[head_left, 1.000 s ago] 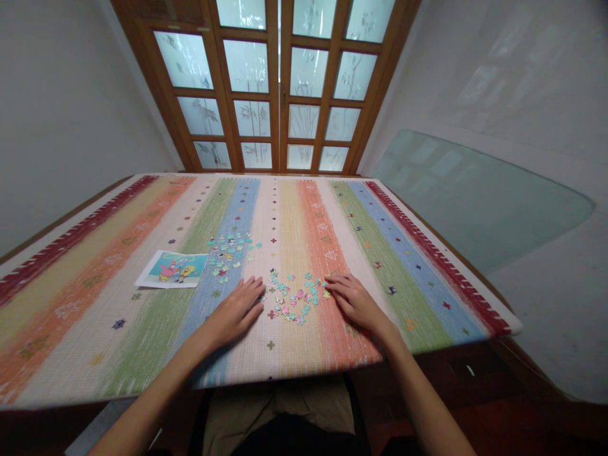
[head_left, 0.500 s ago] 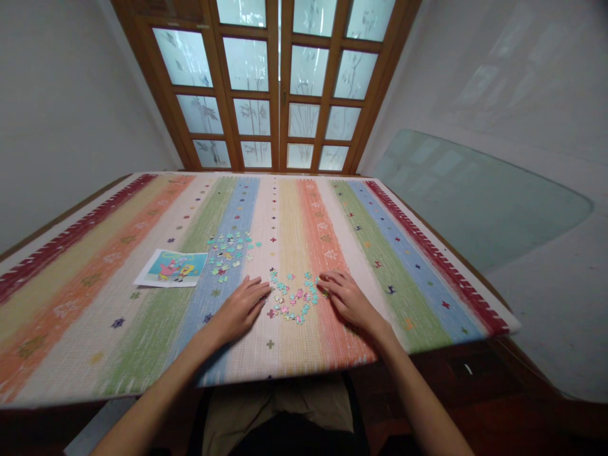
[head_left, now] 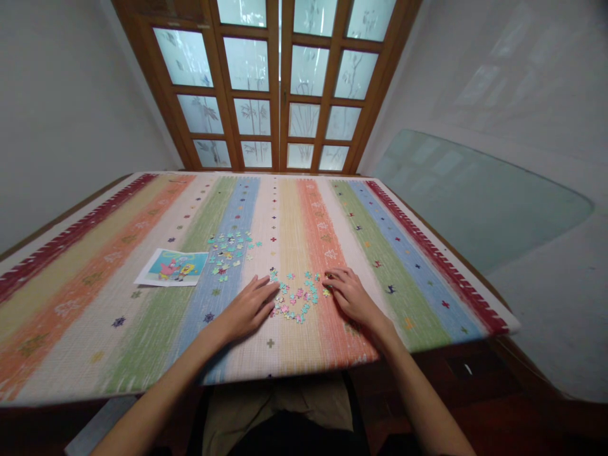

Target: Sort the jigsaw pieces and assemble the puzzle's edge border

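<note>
- Near puzzle pieces (head_left: pixel 299 293): a loose patch on the striped tablecloth (head_left: pixel 294 351), between your two hands and slightly forward of your lap. No single long axis to record; the teal ones on the patch's right side follow a rough curve.
- Your left hand (head_left: pixel 251 307): palm down, fingers loosely spread and pointing right and away from you. Its fingertips reach the left edge of the patch and overlap it in this view. Whether one rests on a piece, cannot tell.
- Your right hand (head_left: pixel 350 294): palm down, fingers apart and gently bent, pointing left. Its fingertips sit just off the right edge, beside a yellowish piece (head_left: pixel 327 292). No grip visible; contact under the tips cannot be told.
- Key relation: the patch lies to the right of your left hand and to the left of your right hand. Your left appears the closer to its main body.
- Far puzzle pieces (head_left: pixel 229 256): a second scatter, forward and left, well apart from your right hand; your left is nearer.
- Printed picture (head_left: pixel 173 269): flat, just left of that scatter, its longer side running roughly left to right.
</note>
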{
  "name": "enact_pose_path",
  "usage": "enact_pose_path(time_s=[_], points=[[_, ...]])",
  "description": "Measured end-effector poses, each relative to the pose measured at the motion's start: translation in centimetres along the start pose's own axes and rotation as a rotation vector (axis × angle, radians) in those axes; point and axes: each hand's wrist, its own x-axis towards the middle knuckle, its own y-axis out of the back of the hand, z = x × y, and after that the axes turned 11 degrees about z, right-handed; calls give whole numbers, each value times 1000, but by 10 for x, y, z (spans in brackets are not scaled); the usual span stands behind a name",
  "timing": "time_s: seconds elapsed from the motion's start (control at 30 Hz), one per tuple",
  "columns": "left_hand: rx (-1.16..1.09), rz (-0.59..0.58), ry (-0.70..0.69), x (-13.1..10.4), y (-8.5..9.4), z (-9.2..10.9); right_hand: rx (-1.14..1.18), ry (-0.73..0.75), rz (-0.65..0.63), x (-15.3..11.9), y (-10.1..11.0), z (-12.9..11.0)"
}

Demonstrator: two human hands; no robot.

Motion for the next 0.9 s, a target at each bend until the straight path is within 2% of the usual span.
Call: enact_pose_path(time_s=[0.47,0.7,0.9], points=[[22,3,21,16,-4,0,20,-24,5,-7,5,-1],[49,-7,62,9,5,-14,20,-54,24,-11,7,4],[71,-36,55,1,4,-20,43,-30,24,-11,5,-1]])
